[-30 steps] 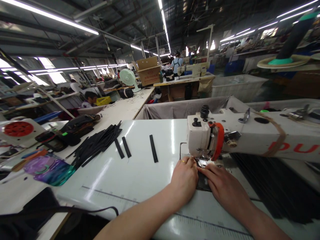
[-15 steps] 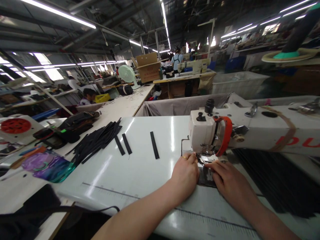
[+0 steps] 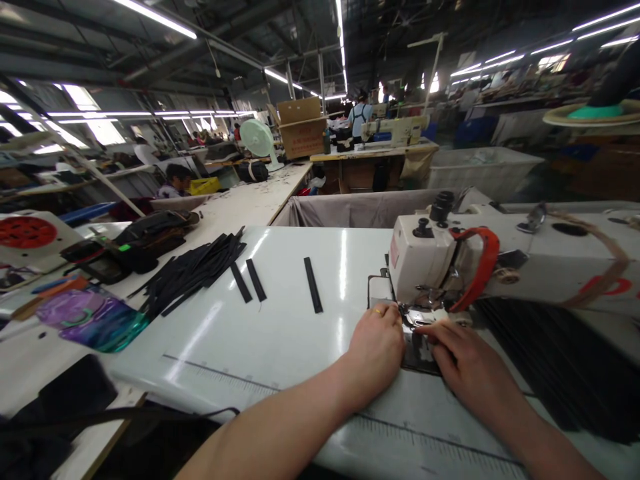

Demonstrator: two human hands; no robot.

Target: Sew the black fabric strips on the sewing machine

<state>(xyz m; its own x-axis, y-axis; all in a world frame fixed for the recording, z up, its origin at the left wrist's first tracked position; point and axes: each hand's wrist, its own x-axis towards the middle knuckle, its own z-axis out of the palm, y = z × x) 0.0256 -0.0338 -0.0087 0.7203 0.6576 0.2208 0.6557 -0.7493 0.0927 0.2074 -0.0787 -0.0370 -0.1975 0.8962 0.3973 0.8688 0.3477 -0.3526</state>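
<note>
The sewing machine is cream-white with an orange-red guard, red lettering and black knobs, on a glossy white table printed with a thin dark ruler line. 3 loose strips and the pile are black. The fan is pale green, the box brown, the pouch purple and teal.

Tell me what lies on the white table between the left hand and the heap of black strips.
In the head view, three loose black strips lie between the left hand and the heap.
</note>
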